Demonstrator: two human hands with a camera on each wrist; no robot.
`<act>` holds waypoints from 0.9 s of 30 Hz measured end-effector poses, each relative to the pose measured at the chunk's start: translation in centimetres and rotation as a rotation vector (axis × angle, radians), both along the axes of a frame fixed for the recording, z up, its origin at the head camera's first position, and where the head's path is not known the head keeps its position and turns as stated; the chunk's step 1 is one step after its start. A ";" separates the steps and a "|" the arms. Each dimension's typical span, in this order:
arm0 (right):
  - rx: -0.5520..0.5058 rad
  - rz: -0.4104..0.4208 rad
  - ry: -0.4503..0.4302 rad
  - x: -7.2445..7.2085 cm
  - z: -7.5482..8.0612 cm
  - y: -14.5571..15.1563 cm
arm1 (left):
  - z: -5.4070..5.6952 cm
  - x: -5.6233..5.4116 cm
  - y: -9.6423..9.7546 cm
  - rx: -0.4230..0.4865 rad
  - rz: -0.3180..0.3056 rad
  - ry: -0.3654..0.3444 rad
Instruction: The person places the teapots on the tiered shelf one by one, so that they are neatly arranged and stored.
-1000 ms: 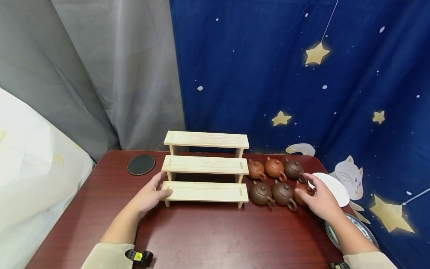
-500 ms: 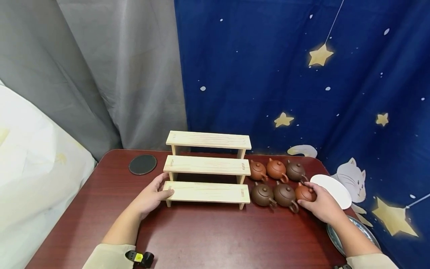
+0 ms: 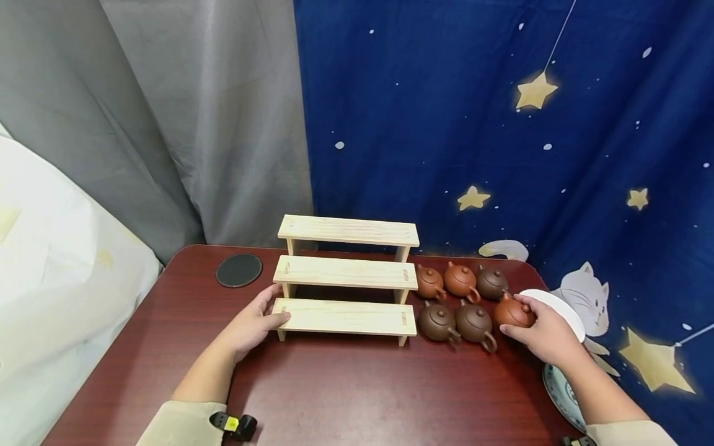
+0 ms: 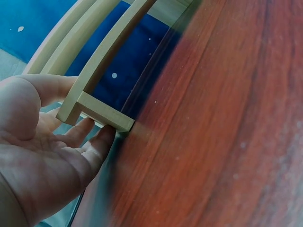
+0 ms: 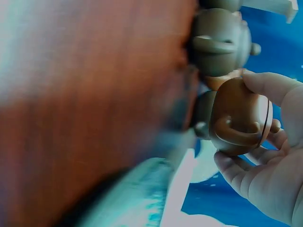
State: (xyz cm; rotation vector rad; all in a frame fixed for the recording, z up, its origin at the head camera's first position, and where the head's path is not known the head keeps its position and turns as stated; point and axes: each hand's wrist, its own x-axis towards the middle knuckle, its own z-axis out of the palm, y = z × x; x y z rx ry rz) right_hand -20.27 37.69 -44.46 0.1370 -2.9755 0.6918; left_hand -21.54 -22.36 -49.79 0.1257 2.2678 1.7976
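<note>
The right hand (image 3: 546, 331) grips a round reddish-brown clay teapot (image 3: 513, 312) while the left hand (image 3: 252, 323) clasps a three-tiered pale wooden stand (image 3: 346, 272).

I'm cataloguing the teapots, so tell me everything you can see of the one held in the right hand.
The orange-brown teapot has a rounded body that looks like smooth clay, a fitted lid with a round knob, a short spout and a curved handle. The lid is on. The right hand grips it between thumb and fingers. It sits roughly upright, apparently raised off the table, just right of a dark brown teapot.
</note>
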 end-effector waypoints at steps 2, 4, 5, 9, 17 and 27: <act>0.002 0.000 0.015 0.0 1.1 -0.3 | 0.0 0.0 -0.1 -0.003 0.002 0.004; 0.006 -0.006 0.019 0.2 2.3 -0.7 | 0.0 0.1 -0.1 -0.008 0.002 0.004; 0.008 -0.009 0.019 0.3 2.8 -1.0 | 0.1 0.1 -0.1 -0.009 0.000 0.002; 0.008 -0.001 0.010 0.6 5.1 -2.7 | 0.2 0.1 0.0 -0.011 0.001 -0.006; -0.016 0.077 0.097 0.2 9.1 -7.6 | 0.1 0.0 -0.1 -0.018 0.020 -0.020; -0.120 0.184 0.097 -1.4 13.3 -14.4 | 0.2 0.2 0.2 0.023 0.009 -0.009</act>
